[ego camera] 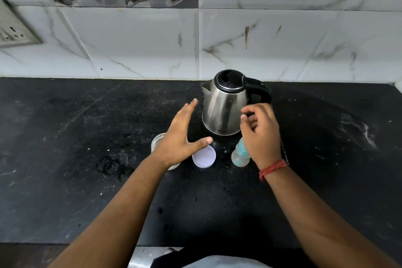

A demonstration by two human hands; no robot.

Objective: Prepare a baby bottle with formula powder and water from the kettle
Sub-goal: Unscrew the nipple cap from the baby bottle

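So far, not much looks done. The baby bottle (238,155) stands on the black table (65,137), just in front of the kettle (224,104) and a little to its right. It looks see-through with a bit of blue on it, and the right hand (261,135) hides its top. I cannot tell if there is powder or water inside it yet.

The right hand hangs over the bottle with its fingers curled loosely. Its grip has nothing in it that I can see. The left hand (180,137) is spread flat and wide, fingers straight, in the air beside the kettle. It holds nothing too.

The kettle sits near the wall with its lid down. Its handle points right and its spout points left, so I think the pouring is not yet done.

Under the left arm is a clear jar (157,141). I think it may hold the powder, but most of it is hidden. A round white lid (204,156) lies flat between the jar and the bottle, so the jar may already be open.

The lid sits close to the bottle and could get bumped. A wall socket (15,28) is far to the left.
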